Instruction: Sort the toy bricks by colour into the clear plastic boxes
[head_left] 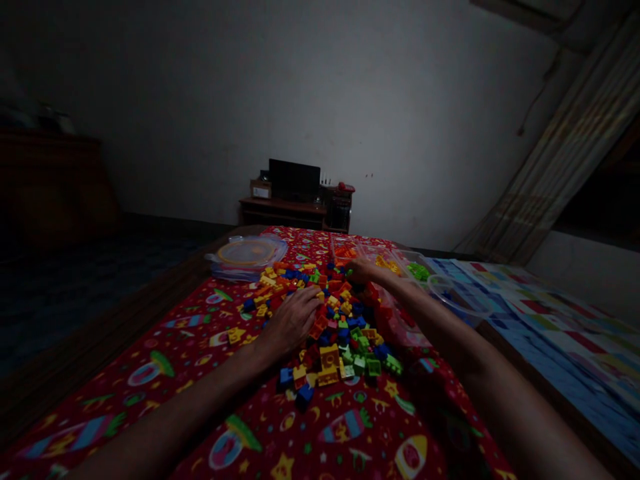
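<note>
A loose pile of small plastic building bricks [329, 357], in red, yellow, blue, green and orange, lies on a red patterned cloth [220, 380]. My left hand [293, 319] rests over the pile's left side, palm down. Its fingers stretch across the bricks, with the tips beside a yellow one; the thumb is hidden. At the far right edge of the pile is my right hand [361, 270], fingers drawn together and pointing down at the bricks. What they hold, if anything, is too small and dark to make out.
Clear containers line the pile's right side, with orange bricks [345, 252], yellow bricks [387, 265] and green bricks [418, 271] inside. A round-rimmed container [475, 308] stands nearer. Stacked clear lids [247, 255] lie at left. Behind, a monitor [295, 179] stands on a desk.
</note>
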Motion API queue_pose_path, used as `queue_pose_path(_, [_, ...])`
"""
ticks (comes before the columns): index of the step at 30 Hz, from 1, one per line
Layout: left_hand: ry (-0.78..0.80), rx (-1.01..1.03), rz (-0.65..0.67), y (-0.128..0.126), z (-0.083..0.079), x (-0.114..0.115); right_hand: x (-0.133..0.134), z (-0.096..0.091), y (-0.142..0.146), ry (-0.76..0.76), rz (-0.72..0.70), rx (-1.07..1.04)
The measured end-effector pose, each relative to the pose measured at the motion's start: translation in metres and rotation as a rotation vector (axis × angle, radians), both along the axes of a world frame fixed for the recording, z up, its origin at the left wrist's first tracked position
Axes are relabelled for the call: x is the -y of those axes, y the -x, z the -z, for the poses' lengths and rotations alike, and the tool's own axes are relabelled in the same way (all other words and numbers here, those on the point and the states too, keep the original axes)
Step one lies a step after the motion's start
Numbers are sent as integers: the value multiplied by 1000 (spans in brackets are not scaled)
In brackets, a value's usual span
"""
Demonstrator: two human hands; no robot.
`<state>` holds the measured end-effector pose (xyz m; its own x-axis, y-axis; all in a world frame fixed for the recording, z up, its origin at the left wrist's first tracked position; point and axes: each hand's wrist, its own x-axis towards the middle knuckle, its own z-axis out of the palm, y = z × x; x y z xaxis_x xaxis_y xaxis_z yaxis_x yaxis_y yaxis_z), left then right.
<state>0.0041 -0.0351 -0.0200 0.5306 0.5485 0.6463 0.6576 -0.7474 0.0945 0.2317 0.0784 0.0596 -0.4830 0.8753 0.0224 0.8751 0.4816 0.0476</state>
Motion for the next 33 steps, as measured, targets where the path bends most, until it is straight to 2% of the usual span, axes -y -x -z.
queue_pose_path(4, [20,-10,-6,-1,-3,2,1,-10,-12,21,-11,-91])
queue_pose_path(9, [20,-9,-7,-1,-4,2,4,-19,-27,108,-88,-444])
queue_pose_path(13, [8,-14,-7,-1,-1,1,11,-22,-28,139,-158,-592])
queue_pose_path(17, [39,19,20,0,-1,-2,28,-28,-21,129,-177,-618])
queue_pose_path(22, [229,214,-2,1,-12,-6,61,-35,-10,150,-202,-690])
queue_pose_path(25, [303,321,7,-3,-22,-3,80,-27,1,158,-258,-724])
queue_pose_path(28, [330,314,88,-11,-30,3,93,-11,13,189,-308,-766])
queue_pose_path(33, [363,386,47,-19,-38,1,100,8,22,234,-157,-993])
